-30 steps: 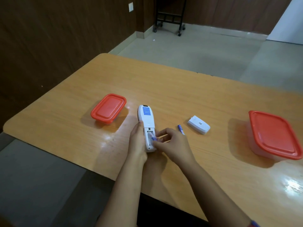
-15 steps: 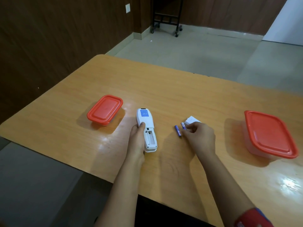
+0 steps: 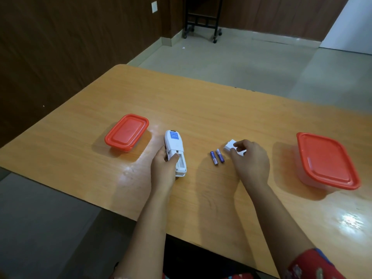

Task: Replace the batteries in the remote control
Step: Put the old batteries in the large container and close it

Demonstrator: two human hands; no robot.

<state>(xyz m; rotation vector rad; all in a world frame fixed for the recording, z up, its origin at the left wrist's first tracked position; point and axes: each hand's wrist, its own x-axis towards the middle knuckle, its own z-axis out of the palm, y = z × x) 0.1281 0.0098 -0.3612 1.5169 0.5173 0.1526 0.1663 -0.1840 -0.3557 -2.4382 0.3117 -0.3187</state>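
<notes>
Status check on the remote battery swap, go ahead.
Left hand gripping remote, compartment open. Right hand closing on battery cover. Two batteries loose on table. Nothing blocking.

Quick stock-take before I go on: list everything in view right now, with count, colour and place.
Table: one, orange wood, fills the view.
Remote control: one, white, face down, compartment open, centre-left.
Batteries: two, blue-purple, side by side on the table right of the remote.
Battery cover: one, white, right of the batteries.
Small container: one, red lid, left.
Large container: one, red lid, clear body, right.
Wheeled stand: one, black, on the far floor.
Left hand: on the remote.
Right hand: grip on the cover.
</notes>
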